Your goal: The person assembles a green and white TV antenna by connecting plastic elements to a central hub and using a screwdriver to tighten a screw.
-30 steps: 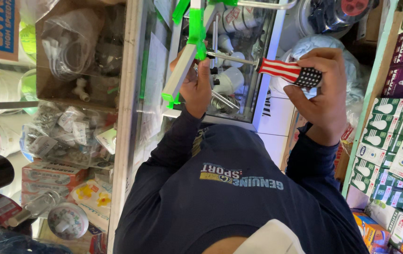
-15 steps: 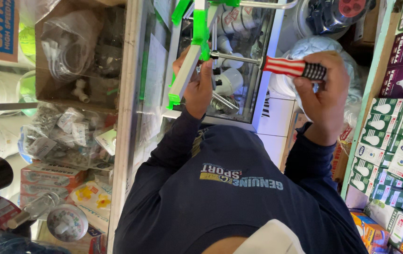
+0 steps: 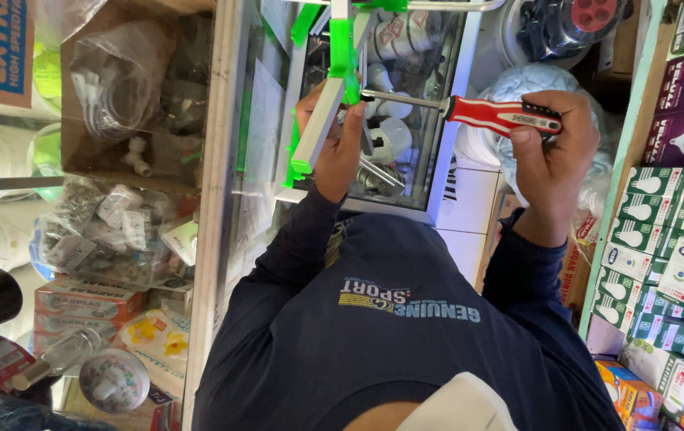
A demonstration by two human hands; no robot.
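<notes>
Cardboard box: far left, open, with clear plastic bags of white fittings inside.
Packets: left, below the box, a heap of small bagged parts and flat cartons.
Glass counter: its pale metal edge runs top to bottom, just left of the dark blue sleeve.
Left hand: at centre, closed around the grey and green fixture, thumb and fingers wrapped on its lower end.
Grey and green fixture: a grey bar with bright green plastic clips, tilted, held over the glass counter at centre; its upper part runs out of the top edge.
Screwdriver: red handle with black markings, lying level; its metal shaft points left and the tip meets the fixture just above the left hand.
Right hand: right of centre, fist shut tight on the screwdriver handle.
Bulb cartons: far right, green and white boxes stacked in rows, purple ones above.
</notes>
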